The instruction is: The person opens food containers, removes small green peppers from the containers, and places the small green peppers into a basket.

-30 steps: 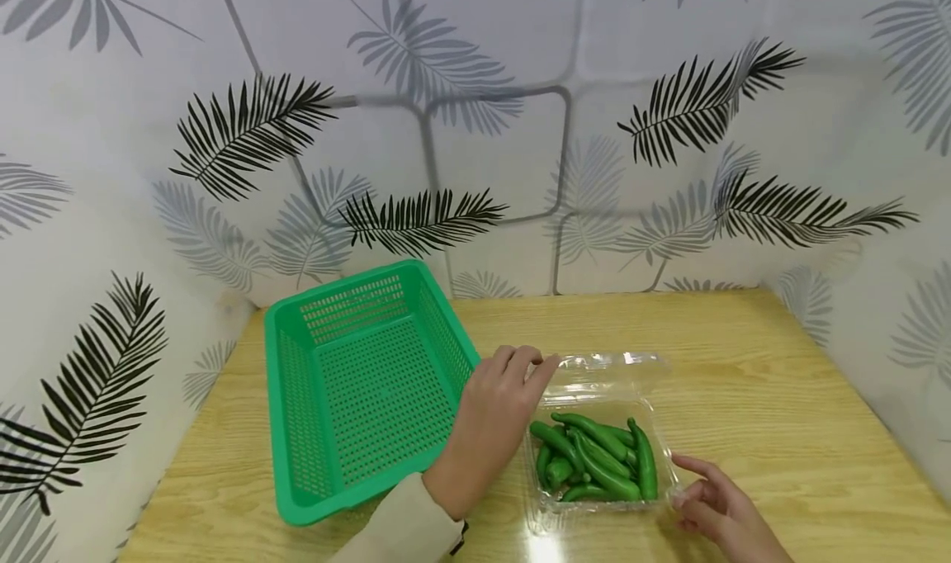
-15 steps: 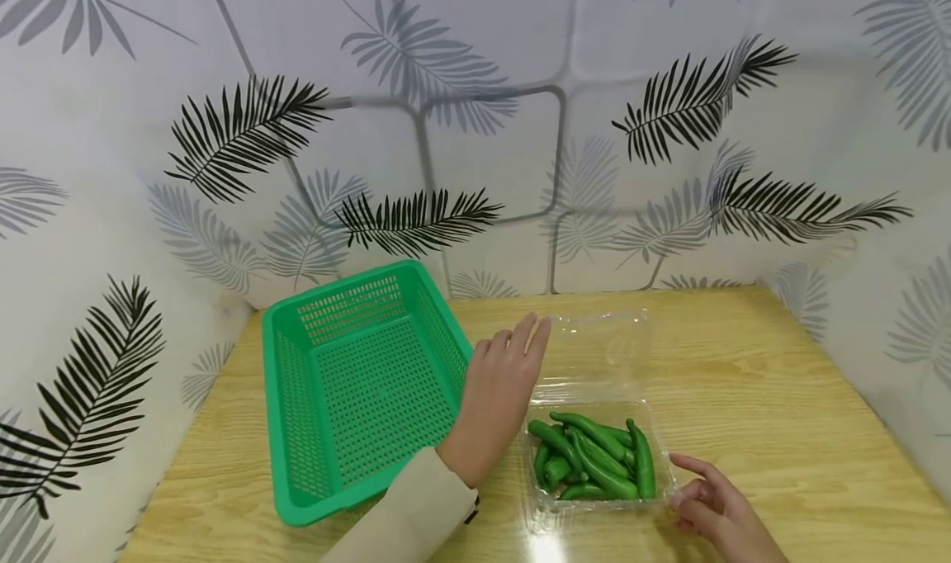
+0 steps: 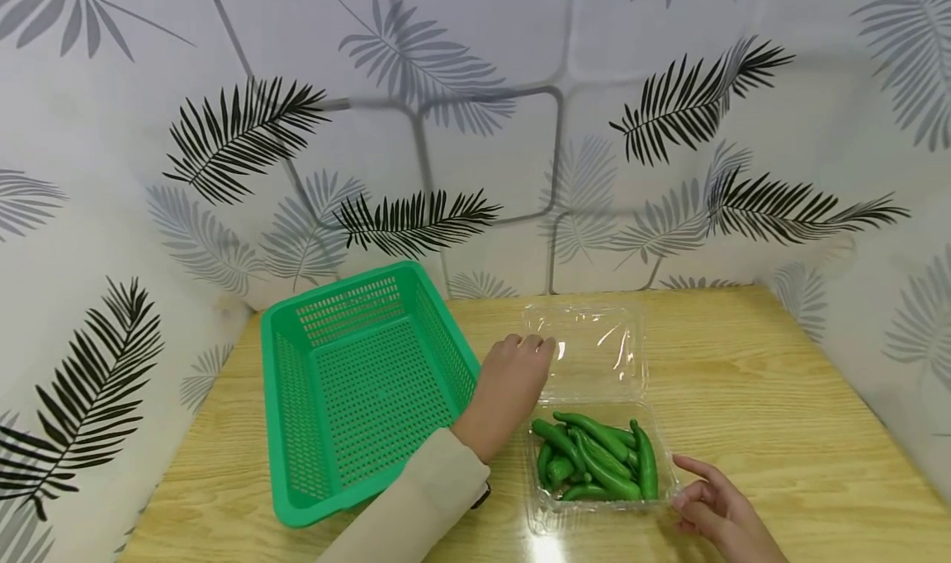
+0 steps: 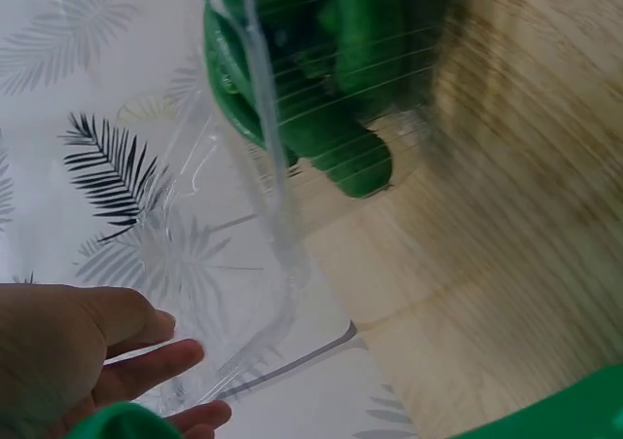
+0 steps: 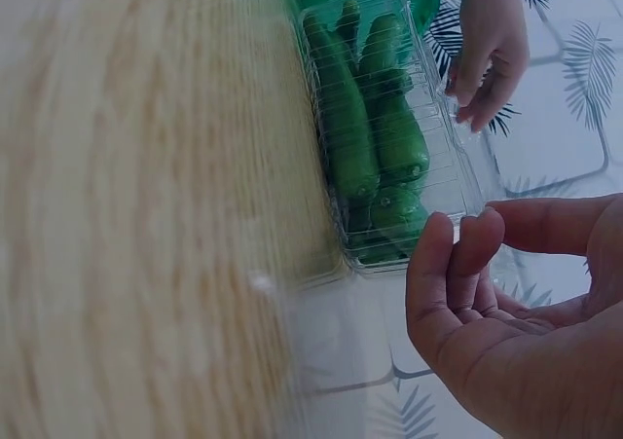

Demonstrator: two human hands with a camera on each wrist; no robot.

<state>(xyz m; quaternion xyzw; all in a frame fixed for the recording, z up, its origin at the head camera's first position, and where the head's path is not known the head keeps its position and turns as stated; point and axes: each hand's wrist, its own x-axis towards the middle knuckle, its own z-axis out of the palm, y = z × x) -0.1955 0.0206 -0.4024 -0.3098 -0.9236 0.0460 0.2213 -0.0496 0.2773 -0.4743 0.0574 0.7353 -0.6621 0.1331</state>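
A clear plastic clamshell box (image 3: 655, 427) full of green chili peppers (image 3: 594, 464) stands on the table, its lid (image 3: 594, 348) folded back toward the wall. My left hand (image 3: 513, 390) hovers at the lid's left side with loosely bent fingers. In the left wrist view, its fingertips (image 4: 185, 353) are spread near the transparent lid edge and grip nothing. At the box's right front corner, my right hand (image 3: 724, 509) pinches the rim between thumb and fingers. The right wrist view shows that pinch, with the peppers (image 5: 375, 118) visible through the ribbed wall.
A green perforated plastic basket (image 3: 286, 414) stands to the left of the box, close beside my left forearm. The wooden table (image 3: 773, 390) ends at a wall (image 3: 490, 167) covered in leaf-patterned sheeting.
The lid has swung back away from me and now lies wider open. My left hand reached forward with it, then drew back slightly with its fingers bending. My right hand stayed at the corner.
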